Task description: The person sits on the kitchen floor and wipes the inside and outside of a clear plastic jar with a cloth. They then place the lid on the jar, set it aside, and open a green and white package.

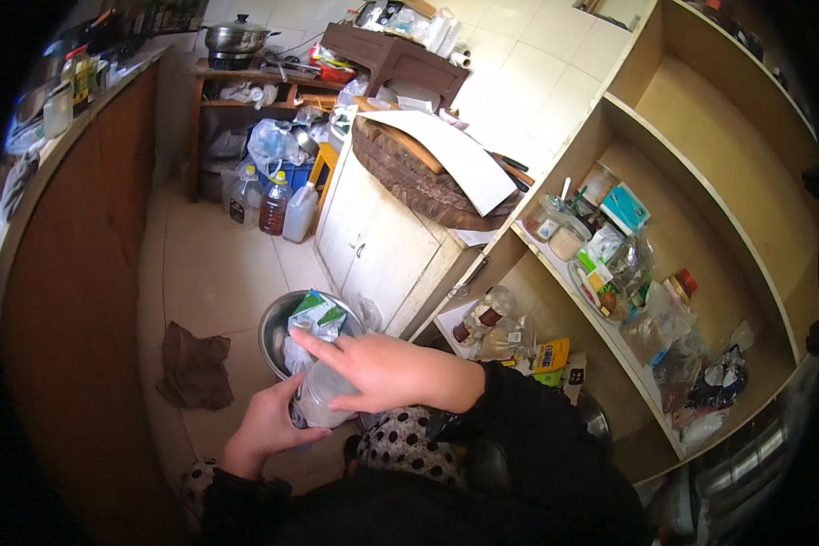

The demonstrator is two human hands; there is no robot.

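Observation:
A clear jar with pale contents (319,403) is held between my two hands, low in front of me. My left hand (269,423) grips it from the left, with the thumb across its near side. My right hand (362,372) lies over its right side, thumb on the jar and index finger stretched out past it. Beyond the jar a metal basin (267,334) stands on the floor, holding a green and white package (317,314) and a whitish plastic bag (297,355). The hands hide part of the basin and of the jar.
A crumpled brown cloth or bag (194,365) lies on the tiled floor. To the right is a wooden shelf unit (607,327) with jars and bags. Ahead, a white cabinet (375,259) carries a thick round chopping block (409,170). Large bottles (274,203) stand behind; a brown counter side (82,239) rises left.

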